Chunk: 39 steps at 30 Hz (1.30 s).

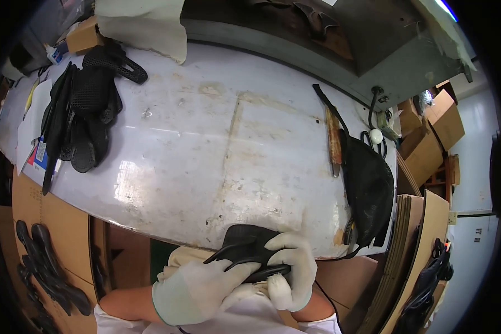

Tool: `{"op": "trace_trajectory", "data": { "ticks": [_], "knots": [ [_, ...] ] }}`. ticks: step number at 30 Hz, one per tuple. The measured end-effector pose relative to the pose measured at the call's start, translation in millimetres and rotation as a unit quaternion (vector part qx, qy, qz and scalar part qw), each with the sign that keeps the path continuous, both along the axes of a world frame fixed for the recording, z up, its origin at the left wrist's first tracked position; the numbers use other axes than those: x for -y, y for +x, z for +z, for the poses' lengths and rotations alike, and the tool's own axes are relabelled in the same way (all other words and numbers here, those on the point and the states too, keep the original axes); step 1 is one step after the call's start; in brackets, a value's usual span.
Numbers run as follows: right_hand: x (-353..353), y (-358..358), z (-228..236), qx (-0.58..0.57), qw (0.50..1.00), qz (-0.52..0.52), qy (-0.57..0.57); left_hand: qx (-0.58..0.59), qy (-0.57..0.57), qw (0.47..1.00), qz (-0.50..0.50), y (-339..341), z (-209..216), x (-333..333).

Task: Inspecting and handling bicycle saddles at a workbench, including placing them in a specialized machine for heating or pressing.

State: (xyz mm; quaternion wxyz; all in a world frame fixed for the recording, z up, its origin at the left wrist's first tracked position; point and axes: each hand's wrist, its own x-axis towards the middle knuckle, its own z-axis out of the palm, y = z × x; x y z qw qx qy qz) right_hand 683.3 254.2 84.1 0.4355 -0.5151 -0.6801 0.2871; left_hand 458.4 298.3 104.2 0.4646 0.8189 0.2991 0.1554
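Note:
Both hands wear pale gloves and hold a black, smooth, leather-like piece with folded edges [245, 238] at the near edge of the table. My left hand [206, 284] comes from the left, its fingers closed on the near side of the piece. Around the piece's right side curl the fingers of my right hand [292, 267], the thumb close to a dark rolled edge. Part of the piece is hidden behind the gloves, so its exact kind does not show.
The worn white tabletop [172, 128] bears a pile of black mesh pieces [92, 94] at the left. At the right lie a black cloth bag with a strap [367, 183] and a wooden-handled tool [334, 139]. Cardboard boxes [53, 217] flank the table; a grey machine [339, 61] stands behind.

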Motion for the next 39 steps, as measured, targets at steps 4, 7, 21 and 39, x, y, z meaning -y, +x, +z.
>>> {"op": "trace_trajectory", "data": {
  "ticks": [4,7,21,39],
  "knots": [
    [4.4,-6.3,-0.6,-0.030,0.999,-0.034,0.016,-0.008,0.042,0.998,0.045,6.7,-2.4,7.6],
    [0.0,-7.8,0.3,-0.024,0.999,-0.027,0.030,-0.023,0.018,0.999,0.025,1.5,-1.7,5.7],
    [-4.5,4.7,-7.0,-0.102,0.995,0.003,-0.002,-0.076,0.028,0.996,0.027,5.8,7.5,0.3],
    [-13.4,28.4,-2.7,-0.147,0.979,0.102,-0.098,-0.290,0.107,0.951,0.019,25.8,17.1,33.4]
  ]
}}
